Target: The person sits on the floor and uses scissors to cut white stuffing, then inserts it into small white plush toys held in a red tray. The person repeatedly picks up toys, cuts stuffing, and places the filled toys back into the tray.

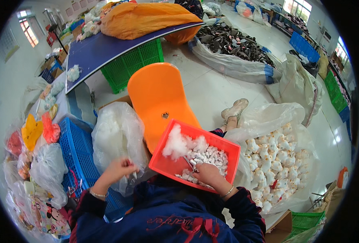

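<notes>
A red plastic tray (157,162) rests on my lap, holding white stuffing fluff (177,143) and many small whitish pieces (213,156). Inside it, my right hand (209,175) is closed around a slim metal tool (188,163), perhaps tweezers or forceps; its tip is hard to make out. My left hand (118,171) hovers left of the tray, fingers pinched together, with a small pale thing just below the fingertips that is too small to name. Behind that hand stands a clear plastic bag (118,125) with white filling.
An orange chair (157,89) stands beyond the tray. To the right lies a plastic sack of small white plush toys (268,162). A blue crate (76,150) and bagged goods (48,168) are at the left. Farther off is a blue table (90,52) bearing an orange sack (147,18).
</notes>
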Action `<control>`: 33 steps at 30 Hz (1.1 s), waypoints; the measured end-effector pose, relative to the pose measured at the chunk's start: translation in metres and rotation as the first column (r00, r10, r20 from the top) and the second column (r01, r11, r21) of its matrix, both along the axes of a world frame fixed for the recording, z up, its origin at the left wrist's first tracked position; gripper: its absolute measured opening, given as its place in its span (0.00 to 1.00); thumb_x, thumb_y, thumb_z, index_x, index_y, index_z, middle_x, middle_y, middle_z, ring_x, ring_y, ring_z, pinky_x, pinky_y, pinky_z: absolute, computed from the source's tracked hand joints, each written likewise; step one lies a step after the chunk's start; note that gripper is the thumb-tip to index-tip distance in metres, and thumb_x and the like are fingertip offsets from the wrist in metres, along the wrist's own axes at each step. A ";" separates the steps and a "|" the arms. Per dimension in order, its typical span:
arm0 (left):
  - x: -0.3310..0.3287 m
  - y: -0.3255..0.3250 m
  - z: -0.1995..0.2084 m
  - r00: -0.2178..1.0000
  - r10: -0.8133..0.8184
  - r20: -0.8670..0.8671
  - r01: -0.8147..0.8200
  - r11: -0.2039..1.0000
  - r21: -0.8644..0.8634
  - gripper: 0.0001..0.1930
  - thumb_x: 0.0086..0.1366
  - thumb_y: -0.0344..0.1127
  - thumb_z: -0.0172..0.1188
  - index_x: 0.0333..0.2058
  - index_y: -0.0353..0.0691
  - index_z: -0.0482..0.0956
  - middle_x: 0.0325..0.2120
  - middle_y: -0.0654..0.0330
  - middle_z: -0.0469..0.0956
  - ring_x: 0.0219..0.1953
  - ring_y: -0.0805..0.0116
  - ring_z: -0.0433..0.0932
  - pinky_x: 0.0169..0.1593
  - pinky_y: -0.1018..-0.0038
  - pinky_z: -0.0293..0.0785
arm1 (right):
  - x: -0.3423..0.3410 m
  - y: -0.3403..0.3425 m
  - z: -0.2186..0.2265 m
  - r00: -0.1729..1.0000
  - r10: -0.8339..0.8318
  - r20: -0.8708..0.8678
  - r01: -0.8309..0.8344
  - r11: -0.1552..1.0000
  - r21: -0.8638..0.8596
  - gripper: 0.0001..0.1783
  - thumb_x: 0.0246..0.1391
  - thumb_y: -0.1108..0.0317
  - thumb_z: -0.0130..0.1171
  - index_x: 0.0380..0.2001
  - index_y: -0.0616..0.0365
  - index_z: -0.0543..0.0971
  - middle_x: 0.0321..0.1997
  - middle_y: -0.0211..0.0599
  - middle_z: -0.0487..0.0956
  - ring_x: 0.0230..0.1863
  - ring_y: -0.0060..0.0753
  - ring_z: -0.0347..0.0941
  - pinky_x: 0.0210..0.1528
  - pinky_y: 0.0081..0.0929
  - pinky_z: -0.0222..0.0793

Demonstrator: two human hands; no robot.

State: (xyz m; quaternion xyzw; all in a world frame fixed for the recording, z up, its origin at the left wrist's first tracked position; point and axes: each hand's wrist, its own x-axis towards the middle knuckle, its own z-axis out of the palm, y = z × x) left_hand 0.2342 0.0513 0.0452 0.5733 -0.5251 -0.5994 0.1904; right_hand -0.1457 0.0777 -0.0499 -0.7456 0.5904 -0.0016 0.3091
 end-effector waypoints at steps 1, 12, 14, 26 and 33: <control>-0.010 -0.008 0.012 0.999 0.050 0.014 -0.049 0.997 -0.052 0.07 0.65 0.31 0.65 0.35 0.36 0.76 0.30 0.62 0.82 0.32 0.78 0.79 0.35 0.80 0.74 | 0.002 0.000 0.007 0.999 -0.016 -0.052 0.020 0.997 0.079 0.23 0.56 0.48 0.64 0.39 0.59 0.81 0.37 0.53 0.84 0.41 0.56 0.82 0.44 0.50 0.77; -0.169 -0.005 0.001 0.480 0.059 -0.875 0.160 0.975 0.154 0.15 0.75 0.30 0.48 0.55 0.30 0.76 0.50 0.54 0.81 0.49 0.64 0.82 0.52 0.68 0.83 | 0.016 0.050 0.098 0.470 -0.280 0.837 0.452 0.891 0.044 0.12 0.68 0.68 0.54 0.46 0.66 0.81 0.38 0.35 0.84 0.39 0.23 0.80 0.44 0.24 0.74; -0.177 0.002 0.003 0.512 0.009 -0.859 0.169 0.979 0.112 0.14 0.76 0.28 0.48 0.54 0.29 0.77 0.49 0.55 0.81 0.49 0.66 0.83 0.52 0.69 0.83 | 0.010 0.060 0.100 0.397 -0.287 0.872 0.448 0.890 0.089 0.17 0.71 0.65 0.47 0.47 0.67 0.81 0.39 0.36 0.84 0.41 0.26 0.79 0.47 0.26 0.73; -0.179 0.015 0.003 0.629 -0.214 -0.748 0.158 0.976 -0.147 0.13 0.73 0.25 0.51 0.51 0.29 0.79 0.46 0.56 0.83 0.46 0.70 0.83 0.53 0.74 0.82 | 0.021 0.083 0.102 0.145 -0.336 0.931 0.472 0.850 0.233 0.22 0.73 0.57 0.46 0.44 0.67 0.80 0.35 0.36 0.82 0.36 0.27 0.77 0.42 0.27 0.73; -0.180 0.017 0.016 0.683 -0.224 -0.696 0.184 0.974 -0.133 0.11 0.72 0.32 0.60 0.47 0.32 0.81 0.37 0.63 0.83 0.35 0.81 0.80 0.39 0.81 0.79 | 0.016 0.091 0.109 0.281 -0.414 0.866 0.569 0.798 0.197 0.12 0.68 0.65 0.59 0.34 0.63 0.81 0.26 0.25 0.79 0.28 0.15 0.72 0.33 0.18 0.68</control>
